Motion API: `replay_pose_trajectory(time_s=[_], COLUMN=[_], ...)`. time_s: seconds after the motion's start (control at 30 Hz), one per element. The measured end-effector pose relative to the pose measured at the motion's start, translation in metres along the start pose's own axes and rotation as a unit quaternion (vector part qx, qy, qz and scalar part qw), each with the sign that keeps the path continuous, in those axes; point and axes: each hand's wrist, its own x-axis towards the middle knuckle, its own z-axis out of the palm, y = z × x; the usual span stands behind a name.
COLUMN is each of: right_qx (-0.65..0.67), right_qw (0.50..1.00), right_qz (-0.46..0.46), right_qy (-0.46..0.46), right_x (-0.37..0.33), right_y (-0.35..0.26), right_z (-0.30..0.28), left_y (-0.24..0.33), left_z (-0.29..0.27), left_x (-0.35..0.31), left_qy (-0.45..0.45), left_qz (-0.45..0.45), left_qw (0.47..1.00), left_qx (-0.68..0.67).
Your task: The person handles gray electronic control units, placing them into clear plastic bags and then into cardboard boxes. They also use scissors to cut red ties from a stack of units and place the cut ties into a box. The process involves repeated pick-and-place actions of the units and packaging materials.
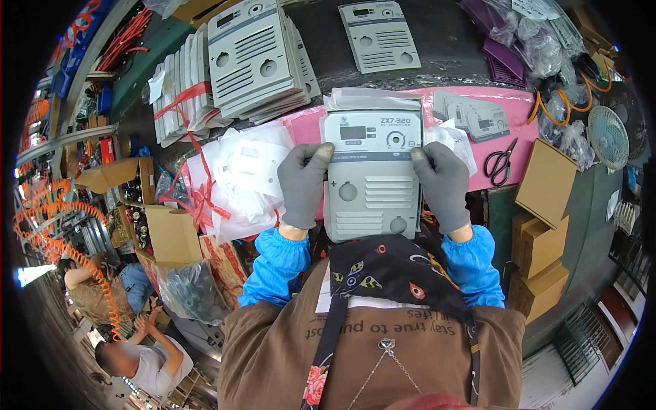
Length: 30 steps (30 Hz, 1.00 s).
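Observation:
Between my hands is a light grey metal front panel (372, 171) with vent slots, round holes and a darker label area along its top. My left hand (303, 183), in a grey glove, grips its left edge, thumb on the front face. On the opposite edge my gloved right hand (444, 183) pinches it the same way. The panel is held in front of my apron, its face toward me. White film or paper (369, 100) shows just beyond its top edge. Dark grey label sheets (475, 113) lie fanned out on the pink sheet (521, 109) to the right.
Stacked panels (249, 61) stand at the back left, beside red tape (193, 102). A single panel (379, 37) lies farther back. White backing papers (249, 167) lie left; black-handled scissors (499, 166) and cardboard boxes (544, 181) are right. Two people (154, 362) sit at lower left.

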Motion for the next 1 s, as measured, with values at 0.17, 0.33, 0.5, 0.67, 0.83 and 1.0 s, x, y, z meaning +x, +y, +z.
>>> replay_pose_trajectory(time_s=[0.17, 0.33, 0.5, 0.67, 0.83, 1.0], right_qx=[0.0, 0.001, 0.014, 0.03, 0.022, 0.015], right_qw=[1.0, 1.0, 1.0, 0.999, 1.0, 1.0], right_qz=[-0.005, -0.008, -0.007, 0.012, 0.005, 0.016], right_qy=[0.006, 0.009, 0.01, 0.009, 0.016, 0.011], right_x=[-0.0001, 0.0, -0.0004, -0.0011, -0.0009, -0.0003], right_y=[0.0007, 0.0017, -0.0012, -0.0017, -0.001, -0.0029], right_z=[0.002, 0.0024, 0.0007, 0.0017, 0.0028, 0.0018], left_y=[-0.001, -0.0022, -0.0028, -0.0041, -0.0011, -0.0038], left_z=[-0.0007, 0.0002, 0.0006, 0.0003, 0.0021, 0.0008], left_x=[0.0013, 0.0027, 0.0033, 0.0047, 0.0033, 0.0048], left_qy=[0.001, 0.006, 0.012, 0.016, 0.018, 0.017], left_qz=[-0.003, 0.0, 0.005, 0.006, -0.002, 0.003], left_qw=[1.0, 1.0, 1.0, 0.999, 0.999, 0.999], left_qx=[0.011, 0.017, 0.027, 0.038, 0.029, 0.035])
